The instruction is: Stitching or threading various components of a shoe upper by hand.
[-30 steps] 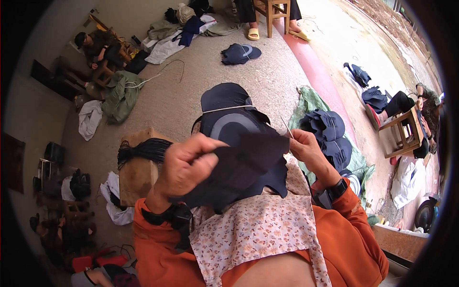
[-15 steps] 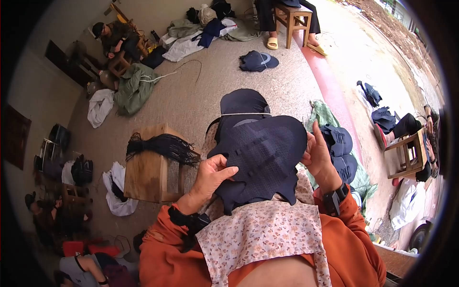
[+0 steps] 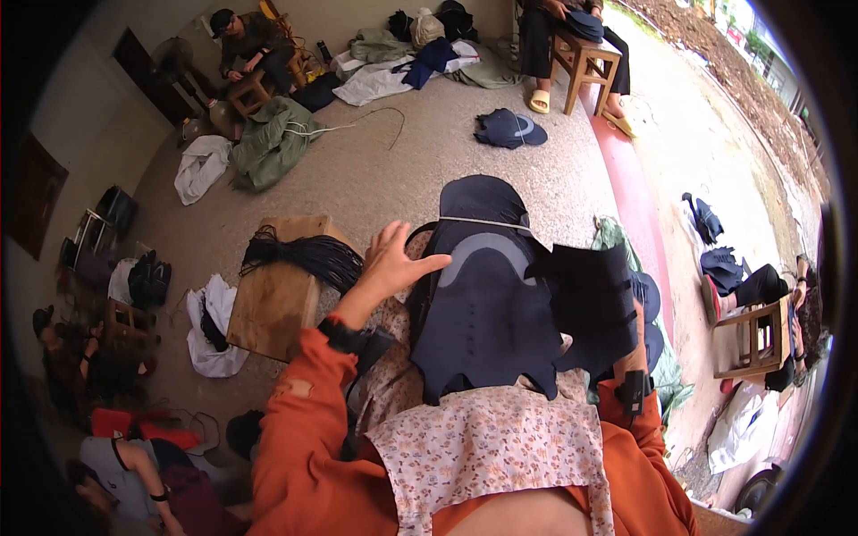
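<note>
A stack of dark-blue fabric pieces, shaped like shoe uppers, lies across my lap. The top piece has a grey curved band and a row of small holes. A pale cord crosses the far end of the stack. My left hand hovers at the stack's left edge, fingers spread, holding nothing. At the right, my right hand grips a dark fabric piece, lifted off the stack and tilted; that piece hides most of the fingers.
Black cords lie bundled on a wooden stool at my left. More dark pieces and green cloth are at my right. A tied dark bundle lies on the floor ahead. Several people sit around, one on a far stool.
The top piece has moved off the stack to the right in my right hand, uncovering the grey-banded piece. My left hand has let go, opened and moved farther away from me.
</note>
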Tool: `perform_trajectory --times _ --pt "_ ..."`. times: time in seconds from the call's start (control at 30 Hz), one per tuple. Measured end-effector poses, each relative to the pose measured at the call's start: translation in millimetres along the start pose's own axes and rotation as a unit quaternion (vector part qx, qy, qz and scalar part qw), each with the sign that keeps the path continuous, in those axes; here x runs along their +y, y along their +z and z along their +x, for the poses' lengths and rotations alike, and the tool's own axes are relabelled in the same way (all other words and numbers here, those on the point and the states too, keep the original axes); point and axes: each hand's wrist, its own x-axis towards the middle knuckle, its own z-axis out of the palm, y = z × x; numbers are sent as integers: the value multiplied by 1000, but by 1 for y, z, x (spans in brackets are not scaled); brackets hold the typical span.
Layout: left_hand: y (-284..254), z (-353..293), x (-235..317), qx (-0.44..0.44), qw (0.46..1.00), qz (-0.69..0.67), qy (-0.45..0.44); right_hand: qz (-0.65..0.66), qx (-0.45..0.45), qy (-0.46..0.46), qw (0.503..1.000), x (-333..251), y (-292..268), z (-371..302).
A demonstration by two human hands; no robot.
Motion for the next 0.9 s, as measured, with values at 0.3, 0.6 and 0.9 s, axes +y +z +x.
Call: perform_trajectory --times 0.3,0.6,0.9 --pt "3 55 30 -255 780 -558 -126 -245 -51 -63 966 6 26 -15" --pt "-1 69 48 113 963 -115 216 -158 -217 154 951 -8 128 -10" --pt "-14 92 69 -45 923 -100 369 -636 -281 -42 717 28 151 26"
